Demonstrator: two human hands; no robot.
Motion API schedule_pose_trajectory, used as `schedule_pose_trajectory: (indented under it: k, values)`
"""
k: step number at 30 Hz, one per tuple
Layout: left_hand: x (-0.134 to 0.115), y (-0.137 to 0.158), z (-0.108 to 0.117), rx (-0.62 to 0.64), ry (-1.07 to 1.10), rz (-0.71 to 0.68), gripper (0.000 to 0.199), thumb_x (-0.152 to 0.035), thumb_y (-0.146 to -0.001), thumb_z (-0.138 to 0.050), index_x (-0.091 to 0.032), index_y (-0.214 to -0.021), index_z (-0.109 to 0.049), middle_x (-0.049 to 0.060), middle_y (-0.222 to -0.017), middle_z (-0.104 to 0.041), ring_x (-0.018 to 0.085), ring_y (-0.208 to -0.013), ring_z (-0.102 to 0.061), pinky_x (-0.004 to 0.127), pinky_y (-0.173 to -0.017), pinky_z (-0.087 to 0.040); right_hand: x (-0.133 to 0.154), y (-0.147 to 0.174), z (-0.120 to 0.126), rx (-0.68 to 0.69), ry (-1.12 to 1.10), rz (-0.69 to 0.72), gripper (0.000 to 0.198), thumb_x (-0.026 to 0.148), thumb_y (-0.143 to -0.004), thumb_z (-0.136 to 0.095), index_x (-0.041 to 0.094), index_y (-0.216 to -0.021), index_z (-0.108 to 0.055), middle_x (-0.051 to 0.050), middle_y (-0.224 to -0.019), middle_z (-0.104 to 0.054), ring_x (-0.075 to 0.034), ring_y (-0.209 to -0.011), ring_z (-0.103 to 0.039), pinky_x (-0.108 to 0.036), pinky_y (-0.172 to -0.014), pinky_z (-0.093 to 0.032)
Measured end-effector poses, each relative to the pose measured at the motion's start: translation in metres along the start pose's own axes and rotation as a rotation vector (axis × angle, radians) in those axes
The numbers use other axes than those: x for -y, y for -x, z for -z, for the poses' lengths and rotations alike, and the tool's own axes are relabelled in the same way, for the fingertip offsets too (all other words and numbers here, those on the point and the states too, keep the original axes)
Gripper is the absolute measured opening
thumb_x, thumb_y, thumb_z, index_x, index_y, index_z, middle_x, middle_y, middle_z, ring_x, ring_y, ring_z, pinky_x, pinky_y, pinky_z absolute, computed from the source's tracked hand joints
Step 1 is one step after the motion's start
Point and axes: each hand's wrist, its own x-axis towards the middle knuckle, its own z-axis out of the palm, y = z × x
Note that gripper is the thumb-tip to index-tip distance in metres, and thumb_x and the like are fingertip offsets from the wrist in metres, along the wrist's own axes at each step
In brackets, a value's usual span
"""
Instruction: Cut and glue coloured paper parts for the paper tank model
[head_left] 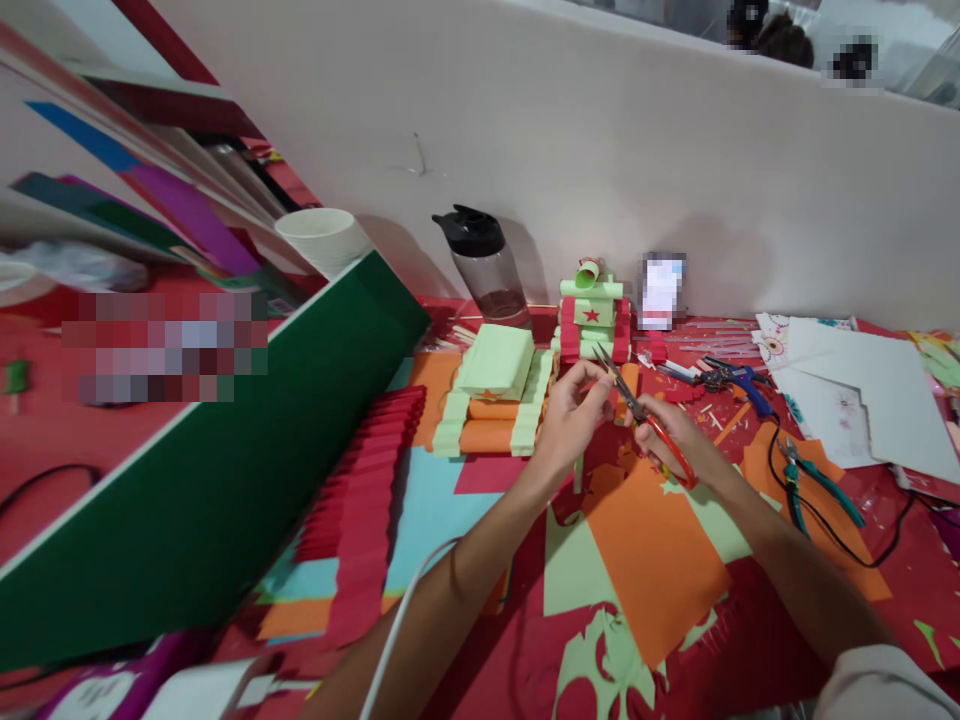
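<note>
My right hand (666, 432) grips a pair of scissors (670, 450) by its orange-red handles, the blades pointing up and to the left, slightly apart. Just left of the blades, my left hand (576, 415) is closed in a pinch; whatever lies between its fingertips is too small to name. Orange paper (649, 560) and light green paper (574, 570) lie below my hands. Behind them stands a light green and red paper model (594, 315) with a red star. To its left is an orange and green paper model (491, 410).
A green board (225, 470) leans at the left. Behind are a water bottle (489, 275), a paper cup (326, 240) and a lit phone (661, 290) against the white partition (480, 120). Right lie a blue glue gun (742, 385), pliers (817, 480) and white board pieces (885, 380).
</note>
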Motion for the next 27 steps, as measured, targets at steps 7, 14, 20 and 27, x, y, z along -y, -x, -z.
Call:
schedule_pose_trajectory:
  k: [7,14,20,27]
  values:
    - [-0.0001,0.0,0.0006,0.016,0.0,-0.004,0.027,-0.042,-0.088,-0.069,-0.022,-0.078,-0.054,-0.007,-0.061,-0.052,0.01,-0.052,-0.051,0.023,-0.055,-0.042,-0.0011,-0.0003,-0.0029,-0.007,-0.023,-0.011,0.049,0.072,-0.097,-0.057,0.024,-0.105,-0.055,0.006,-0.068,-0.053,-0.008,-0.046,-0.044,-0.021,-0.043,-0.036]
    - [-0.0009,0.0,0.0012,0.016,-0.018,-0.011,0.026,-0.041,-0.089,-0.068,-0.022,-0.079,-0.054,-0.007,-0.061,-0.053,0.01,-0.053,-0.051,0.023,-0.055,-0.042,0.0026,0.0005,-0.0043,-0.016,-0.016,-0.007,0.049,0.072,-0.097,-0.057,0.024,-0.103,-0.055,0.007,-0.067,-0.052,-0.009,-0.047,-0.044,-0.021,-0.045,-0.037]
    - [-0.0008,0.0,0.0014,0.019,-0.013,-0.012,0.025,-0.04,-0.089,-0.067,-0.022,-0.078,-0.054,-0.007,-0.063,-0.053,0.01,-0.052,-0.051,0.023,-0.056,-0.042,0.003,0.0006,-0.0046,-0.019,-0.03,-0.009,0.05,0.073,-0.096,-0.058,0.024,-0.102,-0.054,0.007,-0.066,-0.052,-0.008,-0.046,-0.042,-0.021,-0.043,-0.035]
    - [-0.0009,-0.0004,0.0014,0.02,-0.019,-0.013,0.025,-0.041,-0.088,-0.067,-0.022,-0.078,-0.054,-0.007,-0.061,-0.053,0.01,-0.052,-0.051,0.024,-0.055,-0.041,0.0073,0.0018,-0.0062,-0.025,-0.013,-0.015,0.051,0.075,-0.096,-0.059,0.024,-0.1,-0.054,0.008,-0.063,-0.048,-0.008,-0.045,-0.041,-0.02,-0.043,-0.036]
